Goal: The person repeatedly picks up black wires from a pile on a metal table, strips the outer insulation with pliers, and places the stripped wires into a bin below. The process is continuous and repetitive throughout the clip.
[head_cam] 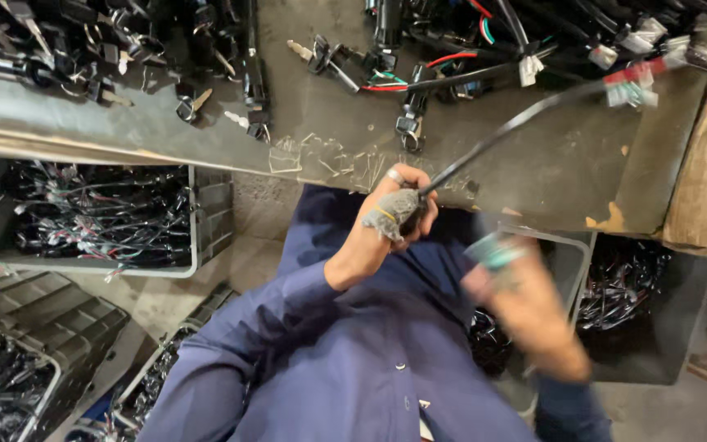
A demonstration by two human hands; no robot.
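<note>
Across the grey tabletop [533, 164] lay piled key switches and wiring, kept within reach. Off its near edge the black cable [505, 131] ran slantwise to its white connector [628, 90] — stretched taut, seemingly for handling. The left hand [398, 205] clenched the cable's lower end; the right hand [505, 274], blurred, gripped something teal — unidentifiable.
</note>
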